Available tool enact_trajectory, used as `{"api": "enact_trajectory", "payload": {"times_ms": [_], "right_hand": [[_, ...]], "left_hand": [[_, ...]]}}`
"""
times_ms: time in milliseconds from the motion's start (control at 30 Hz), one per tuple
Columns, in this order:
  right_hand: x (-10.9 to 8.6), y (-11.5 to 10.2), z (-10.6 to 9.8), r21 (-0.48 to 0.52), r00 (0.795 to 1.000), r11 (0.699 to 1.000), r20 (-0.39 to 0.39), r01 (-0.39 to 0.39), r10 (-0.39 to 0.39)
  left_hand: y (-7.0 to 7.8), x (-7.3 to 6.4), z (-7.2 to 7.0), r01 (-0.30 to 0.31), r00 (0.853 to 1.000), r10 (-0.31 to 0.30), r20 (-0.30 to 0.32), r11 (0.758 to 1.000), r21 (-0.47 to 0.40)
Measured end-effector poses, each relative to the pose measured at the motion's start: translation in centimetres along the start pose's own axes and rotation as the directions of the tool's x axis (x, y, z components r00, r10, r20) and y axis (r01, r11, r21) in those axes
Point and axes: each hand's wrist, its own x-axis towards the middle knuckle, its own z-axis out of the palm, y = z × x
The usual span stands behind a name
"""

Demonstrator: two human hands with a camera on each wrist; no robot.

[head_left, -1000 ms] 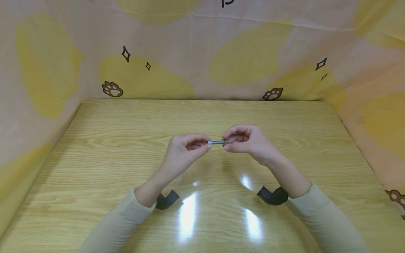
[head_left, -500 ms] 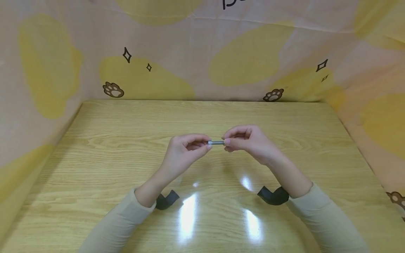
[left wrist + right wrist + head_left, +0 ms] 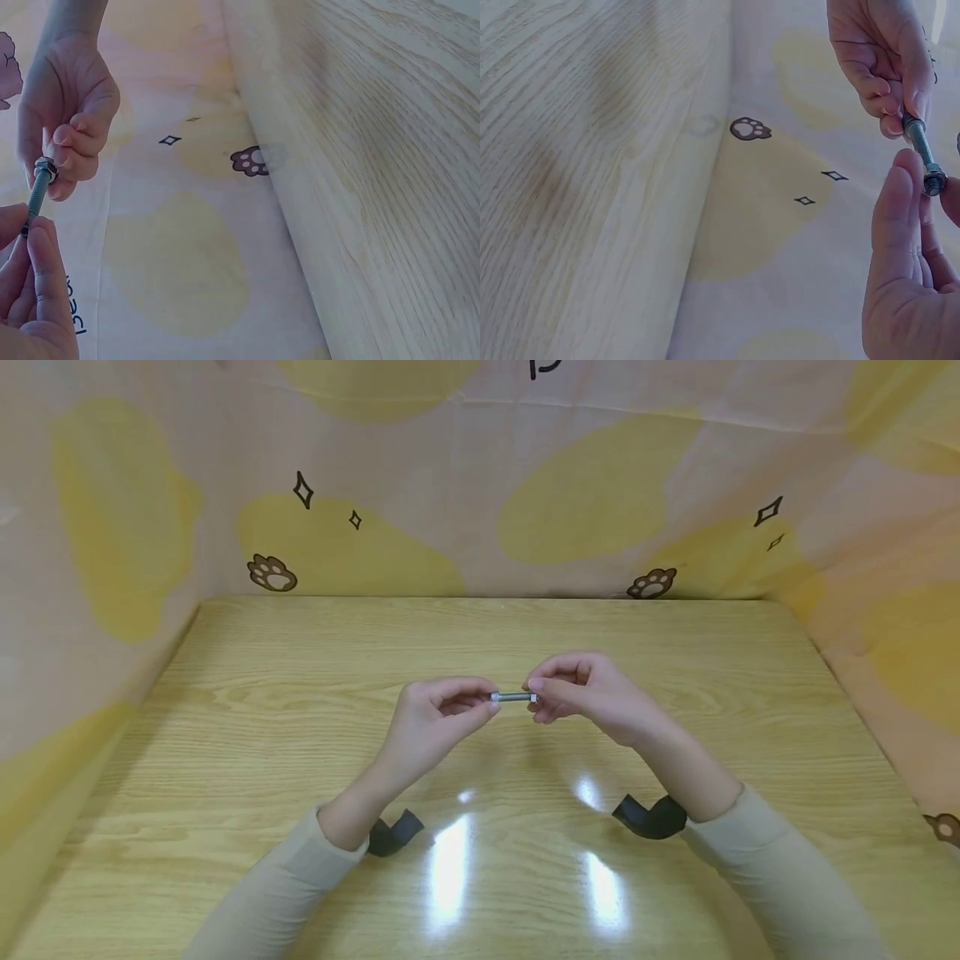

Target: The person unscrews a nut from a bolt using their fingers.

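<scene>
A left hand [image 3: 426, 720] pinches a bolt [image 3: 513, 697] at one end; a right hand [image 3: 603, 703], fingers curled, holds the nut [image 3: 46, 169], apparently started near the tip, most thread uncovered.

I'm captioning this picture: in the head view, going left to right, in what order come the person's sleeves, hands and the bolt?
Left sleeve → left hand → bolt → right hand → right sleeve.
</scene>
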Motion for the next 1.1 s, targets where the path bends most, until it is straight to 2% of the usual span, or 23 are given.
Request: {"api": "enact_trajectory", "payload": {"times_ms": [333, 600, 733, 900, 1000, 1100], "right_hand": [[-0.07, -0.17, -0.21, -0.006, 0.997, 0.997, 0.0, 0.083, -0.083], [0.03, -0.02, -0.01, 0.007, 1.0, 1.0, 0.003, 0.007, -0.007], [-0.09, 0.26, -0.02, 0.044, 0.999, 0.998, -0.001, 0.043, -0.043], [-0.45, 0.44, -0.07, 0.038, 0.994, 0.994, -0.015, 0.106, -0.106], [-0.47, 0.48, -0.06, 0.039, 0.994, 0.993, -0.023, 0.108, -0.107], [-0.36, 0.5, -0.05, 0.035, 0.997, 0.997, -0.035, 0.068, -0.066]], "left_hand": [[-0.15, 0.19, -0.16, -0.025, 1.0, 0.025, 0.013, 1.0, -0.005], [0.0, 0.25, -0.17, -0.019, 1.0, 0.02, 0.011, 1.0, -0.004], [0.06, 0.19, -0.14, -0.019, 1.0, 0.019, 0.017, 1.0, -0.009], [-0.04, 0.1, -0.13, -0.017, 1.0, 0.017, 0.018, 1.0, -0.012], [-0.11, 0.05, -0.15, -0.012, 1.0, 0.013, 0.011, 1.0, -0.01], [-0.12, 0.02, -0.16, -0.005, 1.0, 0.005, 0.003, 1.0, -0.005]]}}
